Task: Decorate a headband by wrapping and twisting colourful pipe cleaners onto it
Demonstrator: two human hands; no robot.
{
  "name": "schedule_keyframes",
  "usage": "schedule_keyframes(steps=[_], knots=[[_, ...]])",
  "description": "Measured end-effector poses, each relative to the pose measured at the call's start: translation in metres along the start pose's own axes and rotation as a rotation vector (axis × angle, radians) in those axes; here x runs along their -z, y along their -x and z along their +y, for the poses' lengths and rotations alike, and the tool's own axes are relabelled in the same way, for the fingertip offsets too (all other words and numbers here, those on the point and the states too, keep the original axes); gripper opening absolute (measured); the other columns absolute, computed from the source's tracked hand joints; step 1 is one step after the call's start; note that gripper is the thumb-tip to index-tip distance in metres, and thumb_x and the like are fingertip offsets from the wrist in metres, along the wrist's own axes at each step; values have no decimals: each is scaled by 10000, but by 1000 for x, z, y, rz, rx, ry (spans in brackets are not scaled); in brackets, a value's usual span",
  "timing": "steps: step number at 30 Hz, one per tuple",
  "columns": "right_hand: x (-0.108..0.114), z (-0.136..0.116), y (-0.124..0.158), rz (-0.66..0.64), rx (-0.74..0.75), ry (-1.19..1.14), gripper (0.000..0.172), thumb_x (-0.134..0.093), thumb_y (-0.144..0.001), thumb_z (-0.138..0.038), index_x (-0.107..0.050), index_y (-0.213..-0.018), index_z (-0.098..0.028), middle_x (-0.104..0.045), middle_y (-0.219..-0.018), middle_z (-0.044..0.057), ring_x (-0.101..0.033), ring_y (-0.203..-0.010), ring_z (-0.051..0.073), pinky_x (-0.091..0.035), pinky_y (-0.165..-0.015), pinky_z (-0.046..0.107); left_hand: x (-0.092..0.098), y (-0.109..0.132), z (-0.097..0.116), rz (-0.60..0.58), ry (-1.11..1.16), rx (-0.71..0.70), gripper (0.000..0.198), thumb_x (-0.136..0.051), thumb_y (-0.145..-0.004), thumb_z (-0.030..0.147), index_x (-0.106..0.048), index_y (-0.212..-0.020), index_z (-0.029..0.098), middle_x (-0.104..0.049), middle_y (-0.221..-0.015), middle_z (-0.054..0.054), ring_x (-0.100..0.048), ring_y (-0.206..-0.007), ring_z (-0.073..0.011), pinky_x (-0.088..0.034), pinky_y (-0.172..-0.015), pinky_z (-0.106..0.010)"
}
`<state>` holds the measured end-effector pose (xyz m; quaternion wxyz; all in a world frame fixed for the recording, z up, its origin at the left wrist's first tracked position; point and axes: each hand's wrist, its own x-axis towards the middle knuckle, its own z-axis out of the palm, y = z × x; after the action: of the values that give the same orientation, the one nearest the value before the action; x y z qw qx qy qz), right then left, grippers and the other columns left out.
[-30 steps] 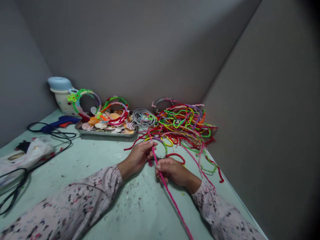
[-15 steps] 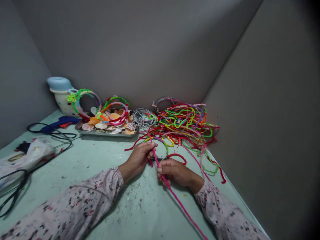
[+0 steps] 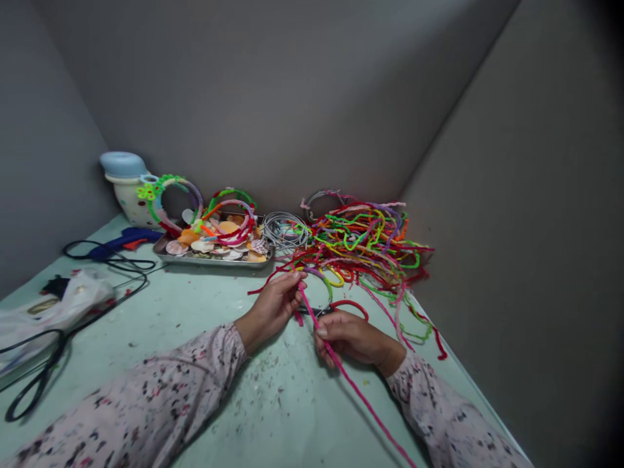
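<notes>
A long pink pipe cleaner [image 3: 361, 394] runs slantwise between my hands and on down toward the front edge of the view. My left hand [image 3: 275, 302] pinches it near its upper part. Lower down, my right hand [image 3: 344, 335] has its thumb and fingers closed round the same strand. Just behind the fingers is a ring wrapped in purple and green [image 3: 325, 286]; whether my left hand also grips it is hidden. Red-handled scissors [image 3: 358, 304] lie behind my right hand, their dark blades partly covered.
A heap of coloured pipe cleaners [image 3: 365, 234] lies at the back right, beside coiled wire [image 3: 285, 231]. A metal tray [image 3: 214, 261] holds shells and wrapped rings. On the left are a blue glue gun [image 3: 121, 242], a black cord [image 3: 104, 311], a plastic bag [image 3: 80, 299] and a blue-lidded container [image 3: 127, 188].
The view has shifted slightly, moving the scene rightward. My right hand sits a little farther from my left along the pink pipe cleaner.
</notes>
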<state>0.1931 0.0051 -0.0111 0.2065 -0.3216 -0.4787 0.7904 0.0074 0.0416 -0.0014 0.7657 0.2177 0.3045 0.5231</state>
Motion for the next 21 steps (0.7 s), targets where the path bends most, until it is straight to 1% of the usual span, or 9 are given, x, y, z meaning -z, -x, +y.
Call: schedule_keyframes(steps=[4,7,10,13,17,21], knots=[[-1,-1,2,-9,-15,23,278,-697,-751,-368,-635,-722,-99,-659,-634,33,-609,-456,117,-439,-416,197,2,-2,0,2,-22,-15,75,-686,-790,140,-699,-856,107,-626,-726,-15,-532,-506,-30,-472,-469,-108],[-3,-3,3,-17,-24,65,294,-693,-758,-386,-625,-729,-102,-654,-647,30,-616,-465,115,-434,-414,189,4,-4,0,-23,-64,-45,133,-742,-740,170,-703,-847,100,-625,-735,-8,-516,-504,-19,-438,-453,-103],[-5,-5,3,-25,-31,119,303,-686,-780,-397,-611,-734,-107,-650,-662,23,-616,-475,99,-430,-425,173,5,-5,0,-30,-125,-99,181,-774,-706,203,-708,-828,87,-607,-706,3,-485,-493,-7,-379,-424,-95],[-6,-7,3,-42,-47,171,293,-665,-807,-394,-597,-746,-115,-648,-660,15,-608,-477,88,-429,-433,167,3,-4,0,-9,-164,-125,177,-777,-695,201,-707,-805,80,-591,-671,12,-467,-483,-3,-340,-407,-96],[-6,-6,3,-23,-37,166,289,-655,-811,-385,-603,-745,-109,-653,-656,19,-597,-461,79,-429,-429,162,2,-2,0,2,-174,-104,145,-757,-714,186,-703,-797,80,-616,-683,-4,-495,-495,-20,-388,-438,-115],[-4,-3,2,-7,-29,109,308,-685,-781,-399,-614,-739,-102,-657,-634,28,-607,-446,99,-427,-397,170,4,-3,1,18,-101,-68,89,-677,-792,157,-704,-836,85,-643,-722,-27,-533,-508,-37,-442,-456,-123]])
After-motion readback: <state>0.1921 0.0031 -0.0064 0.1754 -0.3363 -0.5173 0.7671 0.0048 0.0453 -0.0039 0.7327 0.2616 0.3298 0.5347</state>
